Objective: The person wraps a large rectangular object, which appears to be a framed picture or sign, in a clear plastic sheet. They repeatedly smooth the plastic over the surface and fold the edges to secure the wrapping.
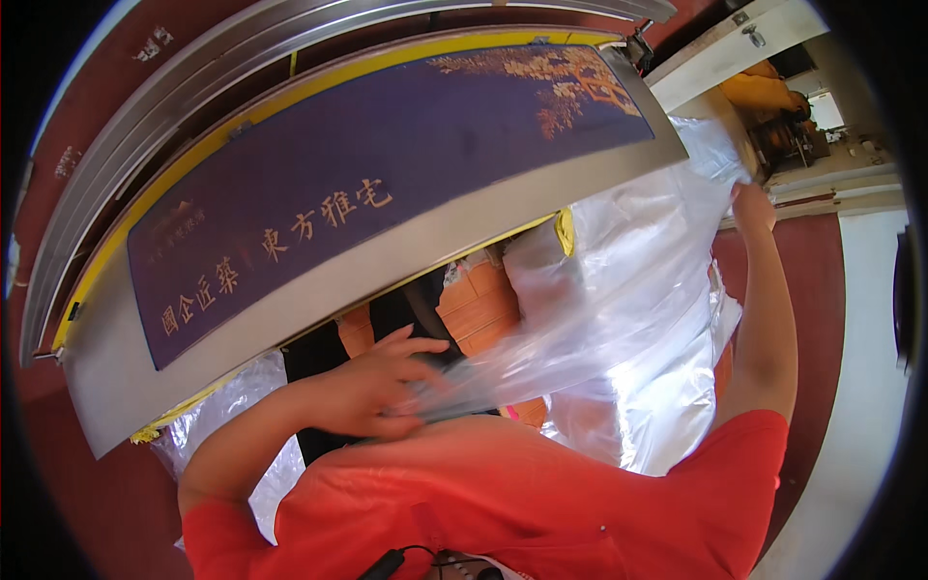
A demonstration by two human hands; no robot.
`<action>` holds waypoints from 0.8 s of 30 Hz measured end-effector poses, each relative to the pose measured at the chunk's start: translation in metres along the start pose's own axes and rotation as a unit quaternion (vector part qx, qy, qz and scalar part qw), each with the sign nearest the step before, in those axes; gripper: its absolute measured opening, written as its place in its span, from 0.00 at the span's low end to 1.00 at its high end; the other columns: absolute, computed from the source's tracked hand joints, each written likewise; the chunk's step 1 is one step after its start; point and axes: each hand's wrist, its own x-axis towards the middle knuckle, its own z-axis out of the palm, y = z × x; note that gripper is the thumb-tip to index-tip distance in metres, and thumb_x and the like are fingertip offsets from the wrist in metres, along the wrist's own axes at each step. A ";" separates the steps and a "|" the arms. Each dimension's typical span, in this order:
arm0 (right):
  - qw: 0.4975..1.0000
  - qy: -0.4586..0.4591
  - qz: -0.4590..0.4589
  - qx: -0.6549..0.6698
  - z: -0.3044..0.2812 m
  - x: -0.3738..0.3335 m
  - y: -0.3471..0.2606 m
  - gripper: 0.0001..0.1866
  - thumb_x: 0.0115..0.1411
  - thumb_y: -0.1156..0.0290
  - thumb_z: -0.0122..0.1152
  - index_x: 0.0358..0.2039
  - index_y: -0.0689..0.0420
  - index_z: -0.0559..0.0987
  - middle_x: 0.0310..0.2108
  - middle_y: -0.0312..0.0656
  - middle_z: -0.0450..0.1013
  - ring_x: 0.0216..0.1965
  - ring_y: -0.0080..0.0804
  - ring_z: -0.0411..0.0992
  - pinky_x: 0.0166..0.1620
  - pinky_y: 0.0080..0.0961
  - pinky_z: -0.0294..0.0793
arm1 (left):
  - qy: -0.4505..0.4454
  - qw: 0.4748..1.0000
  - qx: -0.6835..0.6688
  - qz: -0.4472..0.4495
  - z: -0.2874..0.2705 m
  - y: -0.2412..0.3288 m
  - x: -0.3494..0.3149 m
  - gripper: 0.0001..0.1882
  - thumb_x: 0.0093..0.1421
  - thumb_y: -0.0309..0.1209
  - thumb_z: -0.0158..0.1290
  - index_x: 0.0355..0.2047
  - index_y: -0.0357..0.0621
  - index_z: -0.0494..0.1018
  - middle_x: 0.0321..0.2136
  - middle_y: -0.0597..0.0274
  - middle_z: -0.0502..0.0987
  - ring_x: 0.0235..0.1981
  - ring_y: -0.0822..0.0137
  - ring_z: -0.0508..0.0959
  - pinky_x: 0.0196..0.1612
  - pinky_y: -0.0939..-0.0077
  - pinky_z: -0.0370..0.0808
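A sheet of clear plastic film (619,329) stretches slantwise between my two hands. At the lower middle, my left hand (372,391) is closed on the film's near end; its upper fingers stick out, and motion smears the lower ones. My right hand (752,210) is raised at the far right, its fingers wrapped round a bunched part of the film. The film hangs in shiny folds beside the board, in front of my red shirt. Beyond my left hand lies a long grey board (580,184) with yellow edging, bearing a dark blue mat (387,145) with gold lettering and a blossom print.
Silver metal rails (290,37) curve behind the board. More clear plastic (222,416) hangs below its left end. Orange-brown blocks (478,300) and dark cloth (401,309) show beneath the board. A black machine (783,135) stands at the far right, past a pale frame (730,53).
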 end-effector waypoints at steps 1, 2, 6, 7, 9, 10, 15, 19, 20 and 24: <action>0.980 0.107 0.022 0.164 0.011 0.019 -0.002 0.12 0.51 0.62 0.47 0.34 0.51 0.73 0.39 0.40 0.68 0.36 0.40 0.69 0.37 0.35 0.68 | 0.013 0.997 -0.053 -0.054 -0.015 0.011 -0.011 0.08 0.45 0.29 0.51 0.28 0.44 0.72 0.30 0.58 0.72 0.27 0.65 0.74 0.36 0.74 0.69; 0.924 0.211 0.046 0.317 0.020 0.032 -0.003 0.13 0.51 0.60 0.49 0.33 0.53 0.73 0.35 0.41 0.70 0.33 0.40 0.70 0.35 0.35 0.69 | 0.031 0.988 -0.110 -0.102 -0.030 0.020 -0.023 0.10 0.45 0.28 0.51 0.31 0.44 0.72 0.31 0.58 0.72 0.25 0.66 0.75 0.32 0.77 0.71; 0.830 0.108 -0.140 0.529 -0.015 -0.013 -0.153 0.21 0.52 0.61 0.48 0.45 0.57 0.65 0.42 0.42 0.64 0.46 0.35 0.61 0.49 0.32 0.56 | 0.401 0.843 -0.191 -0.304 -0.064 0.046 -0.167 0.25 0.48 0.27 0.50 0.46 0.35 0.56 0.19 0.60 0.72 0.12 0.70 0.71 0.16 0.81 0.69; 0.861 0.179 -0.263 0.398 -0.028 -0.036 -0.193 0.22 0.54 0.60 0.45 0.47 0.58 0.63 0.48 0.45 0.60 0.51 0.37 0.57 0.54 0.30 0.51 | 0.521 0.793 -0.144 -0.281 -0.083 0.058 -0.201 0.28 0.48 0.30 0.50 0.48 0.36 0.54 0.24 0.60 0.70 0.22 0.70 0.70 0.27 0.75 0.69; 0.699 0.094 -0.431 0.563 -0.068 -0.067 -0.216 0.24 0.54 0.58 0.46 0.47 0.60 0.63 0.48 0.46 0.60 0.51 0.40 0.56 0.53 0.29 0.52 | 0.648 0.719 -0.119 -0.221 -0.120 0.083 -0.284 0.31 0.49 0.35 0.50 0.51 0.37 0.51 0.34 0.58 0.65 0.39 0.68 0.66 0.45 0.68 0.63; 0.727 0.123 -0.373 0.564 -0.067 -0.063 -0.210 0.25 0.53 0.56 0.46 0.47 0.59 0.63 0.49 0.46 0.58 0.52 0.40 0.55 0.53 0.30 0.52 | 0.674 0.696 -0.168 -0.181 -0.126 0.085 -0.308 0.31 0.50 0.35 0.50 0.51 0.38 0.51 0.38 0.57 0.64 0.43 0.67 0.64 0.48 0.68 0.61; 0.874 0.285 -0.142 0.367 0.031 -0.021 -0.148 0.20 0.52 0.54 0.46 0.41 0.54 0.69 0.44 0.46 0.62 0.48 0.43 0.59 0.49 0.35 0.57 | 0.584 0.707 -0.397 0.028 -0.092 0.047 -0.241 0.31 0.51 0.37 0.49 0.52 0.41 0.51 0.48 0.56 0.59 0.51 0.64 0.57 0.52 0.68 0.58; 0.939 0.220 -0.121 0.235 -0.019 -0.013 -0.155 0.12 0.51 0.59 0.47 0.28 0.53 0.72 0.33 0.44 0.68 0.40 0.44 0.64 0.39 0.40 0.64 | 0.581 0.721 -0.326 -0.192 -0.060 0.031 -0.202 0.19 0.54 0.35 0.47 0.44 0.42 0.60 0.32 0.65 0.66 0.30 0.73 0.68 0.34 0.76 0.66; 0.950 0.229 -0.107 0.184 -0.021 0.003 -0.153 0.11 0.51 0.61 0.47 0.25 0.53 0.72 0.30 0.43 0.69 0.37 0.43 0.66 0.35 0.41 0.65 | 0.681 0.624 -0.305 -0.231 -0.066 0.030 -0.185 0.16 0.54 0.34 0.46 0.42 0.42 0.61 0.29 0.68 0.66 0.26 0.74 0.67 0.30 0.77 0.66; 0.800 0.188 -0.054 0.568 -0.094 0.008 -0.185 0.15 0.52 0.58 0.46 0.34 0.55 0.70 0.31 0.46 0.70 0.34 0.43 0.69 0.37 0.35 0.67 | 0.558 0.704 -0.434 -0.062 -0.142 0.074 -0.267 0.14 0.56 0.34 0.43 0.41 0.42 0.61 0.31 0.67 0.66 0.28 0.74 0.67 0.31 0.76 0.68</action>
